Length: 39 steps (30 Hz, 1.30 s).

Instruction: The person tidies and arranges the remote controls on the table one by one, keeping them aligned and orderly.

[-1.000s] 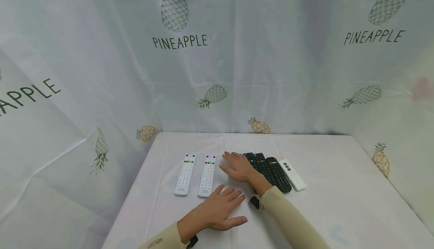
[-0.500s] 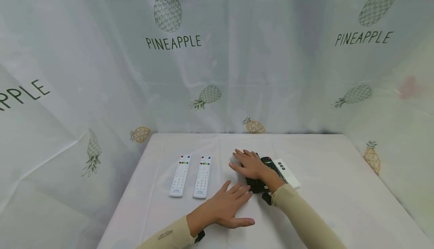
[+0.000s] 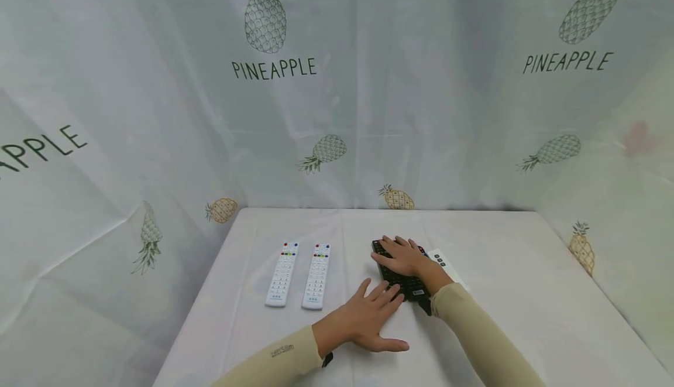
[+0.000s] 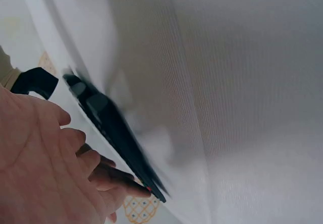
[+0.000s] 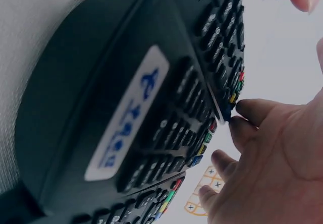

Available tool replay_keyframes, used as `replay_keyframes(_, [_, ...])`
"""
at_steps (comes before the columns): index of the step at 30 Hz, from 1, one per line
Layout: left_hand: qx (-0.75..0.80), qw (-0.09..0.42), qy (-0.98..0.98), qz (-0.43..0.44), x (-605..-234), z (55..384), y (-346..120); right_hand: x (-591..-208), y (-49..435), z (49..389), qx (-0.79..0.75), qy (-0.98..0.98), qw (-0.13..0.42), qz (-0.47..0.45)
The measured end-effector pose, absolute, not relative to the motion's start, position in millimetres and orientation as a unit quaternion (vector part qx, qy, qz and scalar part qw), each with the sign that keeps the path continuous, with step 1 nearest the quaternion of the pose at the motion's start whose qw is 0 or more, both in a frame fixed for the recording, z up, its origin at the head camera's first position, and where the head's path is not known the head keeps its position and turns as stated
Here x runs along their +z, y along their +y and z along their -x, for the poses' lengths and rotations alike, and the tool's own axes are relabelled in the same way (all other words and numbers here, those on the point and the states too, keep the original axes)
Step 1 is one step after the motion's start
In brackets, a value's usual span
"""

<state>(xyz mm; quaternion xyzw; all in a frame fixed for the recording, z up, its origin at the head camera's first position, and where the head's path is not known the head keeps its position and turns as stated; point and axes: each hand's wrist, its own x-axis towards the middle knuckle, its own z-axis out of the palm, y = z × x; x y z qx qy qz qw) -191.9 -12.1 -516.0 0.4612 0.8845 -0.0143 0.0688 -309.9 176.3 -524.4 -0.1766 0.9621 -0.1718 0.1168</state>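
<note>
Several black remote controls (image 3: 409, 286) lie side by side on the white tablecloth. Over their upper part, in the head view, my right hand (image 3: 401, 258) reaches with fingers straight, palm down. Seen from the right wrist, a black remote with a white label (image 5: 128, 110) fills the near side, and the fingertips are at the remotes' far ends. My left hand (image 3: 368, 319) hovers with spread fingers just in front of the near ends, gripping nothing. The left wrist view shows its palm beside the remotes' dark ends (image 4: 96, 103).
Two white remotes (image 3: 281, 276) with coloured buttons lie apart at the left. A slimmer white remote (image 3: 442, 263) lies right of the black ones, partly hidden by the right arm. Behind the table (image 3: 500, 240) hangs a pineapple-print curtain (image 3: 437, 112).
Both hands have moved to the right. The right hand has gone from beside the black remotes to over them; the left has come closer to their near ends. The white remotes have stayed put.
</note>
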Motion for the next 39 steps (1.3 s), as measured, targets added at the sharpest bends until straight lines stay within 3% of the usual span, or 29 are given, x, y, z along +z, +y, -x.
replay_keyframes(8, [-0.035,0.085,0.891,-0.445,-522,194,-3,-522,176,311,-0.147,0.965,0.147,0.159])
replay_keyframes(39, [-0.031,0.107,0.896,-0.43,-521,198,-1,-530,176,309,-0.148,0.969,0.101,0.172])
